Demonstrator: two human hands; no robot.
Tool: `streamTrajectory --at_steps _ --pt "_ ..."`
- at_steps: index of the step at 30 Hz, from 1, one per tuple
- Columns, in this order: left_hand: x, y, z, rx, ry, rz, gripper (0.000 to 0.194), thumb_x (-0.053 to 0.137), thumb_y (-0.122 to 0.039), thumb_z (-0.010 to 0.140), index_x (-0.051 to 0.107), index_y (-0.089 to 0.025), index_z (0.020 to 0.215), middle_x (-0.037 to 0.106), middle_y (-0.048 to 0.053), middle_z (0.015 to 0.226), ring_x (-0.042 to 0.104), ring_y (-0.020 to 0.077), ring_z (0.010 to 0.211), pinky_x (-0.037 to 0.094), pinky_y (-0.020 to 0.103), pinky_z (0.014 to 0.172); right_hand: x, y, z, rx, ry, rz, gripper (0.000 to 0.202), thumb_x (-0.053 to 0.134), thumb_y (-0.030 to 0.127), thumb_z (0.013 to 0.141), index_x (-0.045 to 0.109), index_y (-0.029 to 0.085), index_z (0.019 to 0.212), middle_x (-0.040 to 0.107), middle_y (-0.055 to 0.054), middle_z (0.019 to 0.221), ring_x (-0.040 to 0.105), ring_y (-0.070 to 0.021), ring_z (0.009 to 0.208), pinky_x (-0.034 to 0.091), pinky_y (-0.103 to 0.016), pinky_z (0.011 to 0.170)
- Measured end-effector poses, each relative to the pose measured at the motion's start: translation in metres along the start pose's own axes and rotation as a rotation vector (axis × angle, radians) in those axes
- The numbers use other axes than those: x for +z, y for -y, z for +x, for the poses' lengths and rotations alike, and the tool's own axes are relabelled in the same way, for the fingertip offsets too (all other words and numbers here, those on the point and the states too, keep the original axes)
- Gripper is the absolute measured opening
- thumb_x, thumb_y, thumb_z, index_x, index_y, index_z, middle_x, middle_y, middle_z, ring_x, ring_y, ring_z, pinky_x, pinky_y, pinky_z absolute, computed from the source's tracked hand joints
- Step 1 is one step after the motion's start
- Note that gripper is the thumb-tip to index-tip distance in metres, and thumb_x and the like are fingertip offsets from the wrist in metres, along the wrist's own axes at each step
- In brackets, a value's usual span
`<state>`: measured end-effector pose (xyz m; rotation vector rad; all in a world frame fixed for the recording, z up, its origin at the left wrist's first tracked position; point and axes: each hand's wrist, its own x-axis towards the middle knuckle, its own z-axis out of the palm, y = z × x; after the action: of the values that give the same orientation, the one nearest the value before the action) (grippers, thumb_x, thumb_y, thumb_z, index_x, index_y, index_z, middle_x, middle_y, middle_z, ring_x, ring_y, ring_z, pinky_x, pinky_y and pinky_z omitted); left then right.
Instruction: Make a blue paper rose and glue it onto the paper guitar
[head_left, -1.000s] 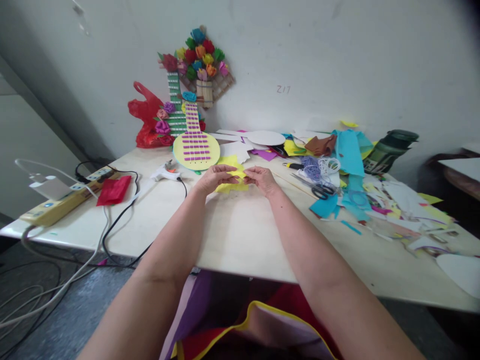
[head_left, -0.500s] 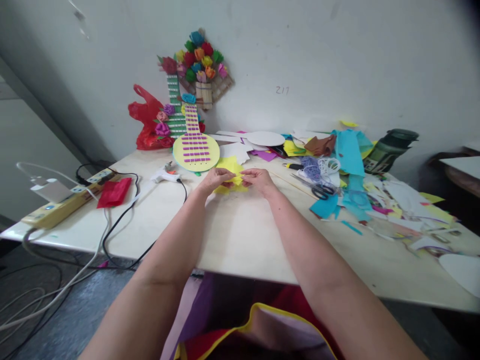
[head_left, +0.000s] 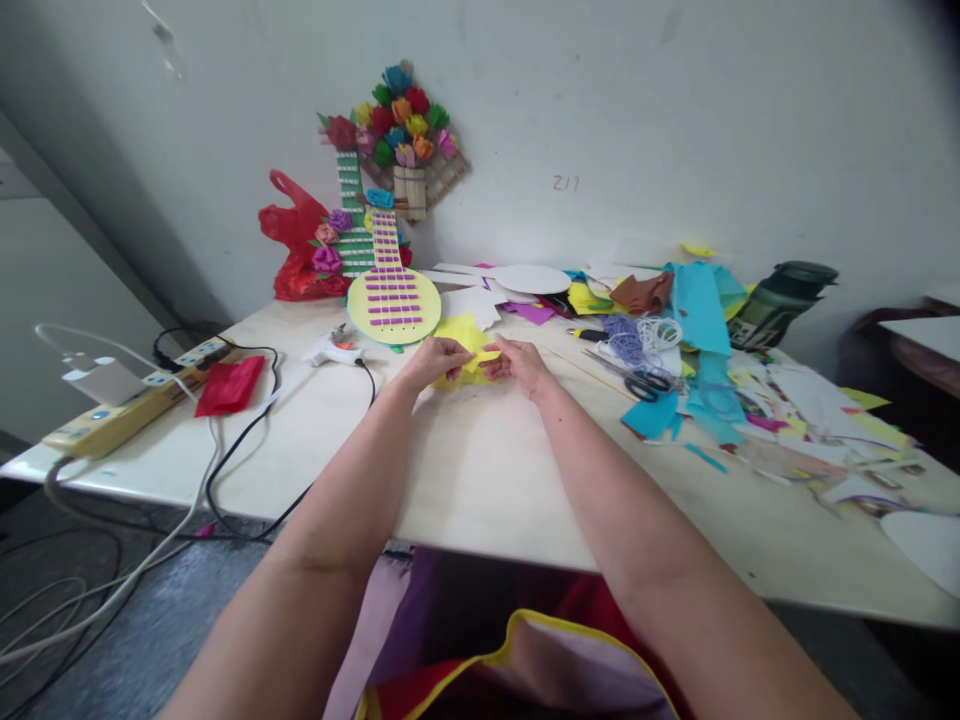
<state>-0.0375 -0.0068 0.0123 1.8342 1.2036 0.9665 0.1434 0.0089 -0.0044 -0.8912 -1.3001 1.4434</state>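
Observation:
A small piece of yellow paper (head_left: 486,356) is pinched between my two hands above the table. My left hand (head_left: 439,362) has its thumb and fingers closed on the paper's left end. The fingers of my right hand (head_left: 519,366) are closed on its right side. Just behind and below them, more yellow paper (head_left: 461,328) lies on the table. A yellow guitar-shaped craft (head_left: 394,305) with purple strips leans behind my left hand.
A white glue gun (head_left: 334,350), red packet (head_left: 231,386) and yellow power strip (head_left: 112,412) with cables are at left. To the right lie scissors (head_left: 637,380), string (head_left: 624,340), blue paper (head_left: 697,305) and scraps. A dark green bottle (head_left: 780,305) leans at the back right.
The small yellow piece has turned and shows more plainly between my fingers. My hands have shifted only slightly.

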Motion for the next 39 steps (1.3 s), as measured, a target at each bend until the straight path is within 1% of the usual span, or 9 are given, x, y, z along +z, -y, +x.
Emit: streamTrajectory --at_steps 3,6,13,19,23,27,29,35,39 --pt "-0.001 0.004 0.001 0.005 0.005 -0.035 0.032 0.063 -0.044 0.067 0.058 -0.014 0.061 0.051 -0.001 0.045 0.043 0.0066 0.040 0.029 0.019 0.042 -0.003 0.002 -0.001 0.050 -0.011 0.013 0.038 0.058 0.048 0.077 0.060 0.010 0.081 0.067 -0.009 0.060 0.058 -0.0129 0.045 0.049 -0.024 0.043" --pt "-0.001 0.006 0.001 0.011 0.009 -0.045 0.032 0.063 -0.044 0.067 0.058 -0.014 0.060 0.051 -0.001 0.045 0.043 0.0067 0.040 0.029 0.020 0.042 -0.003 0.002 -0.002 0.061 -0.018 -0.017 0.032 0.065 0.043 0.073 0.059 0.011 0.074 0.066 -0.008 0.058 0.056 -0.0112 0.042 0.045 -0.021 0.039" --pt "0.001 0.003 -0.002 -0.012 0.030 -0.044 0.029 0.064 -0.042 0.067 0.058 -0.013 0.062 0.051 -0.001 0.045 0.041 0.0063 0.039 0.028 0.019 0.041 0.001 0.001 -0.005 0.036 -0.032 -0.137 0.024 0.073 0.030 0.064 0.057 0.013 0.057 0.064 -0.003 0.053 0.053 -0.0093 0.040 0.041 -0.019 0.035" --pt "0.003 0.001 -0.002 0.007 0.039 -0.073 0.029 0.064 -0.041 0.067 0.057 -0.013 0.062 0.050 -0.001 0.045 0.041 0.0064 0.040 0.028 0.019 0.041 0.002 0.001 -0.004 -0.036 -0.058 -0.168 0.026 0.073 0.029 0.063 0.054 0.014 0.052 0.060 -0.001 0.046 0.050 -0.0078 0.036 0.039 -0.018 0.036" --pt "0.004 0.001 -0.001 0.001 0.039 -0.099 0.028 0.065 -0.040 0.067 0.056 -0.014 0.062 0.049 -0.002 0.045 0.042 0.0064 0.040 0.030 0.019 0.042 0.000 0.000 -0.003 -0.023 -0.033 -0.119 0.025 0.072 0.031 0.064 0.056 0.014 0.057 0.063 -0.002 0.050 0.053 -0.0089 0.039 0.042 -0.018 0.038" --pt "0.004 0.001 -0.001 -0.005 0.031 -0.113 0.029 0.065 -0.041 0.066 0.056 -0.014 0.062 0.048 -0.003 0.043 0.041 0.0063 0.039 0.031 0.019 0.041 -0.001 0.000 -0.004 0.080 0.087 0.006 0.024 0.070 0.034 0.069 0.060 0.013 0.073 0.069 -0.008 0.065 0.061 -0.0129 0.049 0.047 -0.021 0.042" --pt "0.006 0.000 -0.001 -0.008 0.031 -0.112 0.029 0.065 -0.041 0.066 0.055 -0.014 0.062 0.048 -0.003 0.043 0.041 0.0062 0.039 0.030 0.019 0.041 -0.001 -0.001 -0.004 0.111 0.110 0.028 0.024 0.070 0.033 0.068 0.061 0.012 0.076 0.069 -0.008 0.065 0.061 -0.0131 0.050 0.049 -0.022 0.043" --pt "0.010 -0.002 -0.001 -0.010 0.031 -0.087 0.029 0.064 -0.040 0.067 0.056 -0.013 0.063 0.048 -0.002 0.043 0.040 0.0059 0.038 0.028 0.019 0.040 0.004 -0.002 -0.003 0.095 -0.019 -0.019 0.017 0.073 0.024 0.064 0.062 0.011 0.067 0.066 -0.004 0.056 0.057 -0.0096 0.043 0.045 -0.018 0.040" --pt "0.008 -0.002 -0.001 -0.012 0.058 -0.108 0.029 0.064 -0.040 0.068 0.057 -0.013 0.063 0.052 -0.001 0.047 0.044 0.0069 0.041 0.032 0.020 0.043 0.006 -0.002 -0.003 0.065 -0.080 -0.045 0.018 0.073 0.025 0.064 0.061 0.012 0.062 0.064 -0.003 0.051 0.055 -0.0093 0.040 0.042 -0.017 0.036"
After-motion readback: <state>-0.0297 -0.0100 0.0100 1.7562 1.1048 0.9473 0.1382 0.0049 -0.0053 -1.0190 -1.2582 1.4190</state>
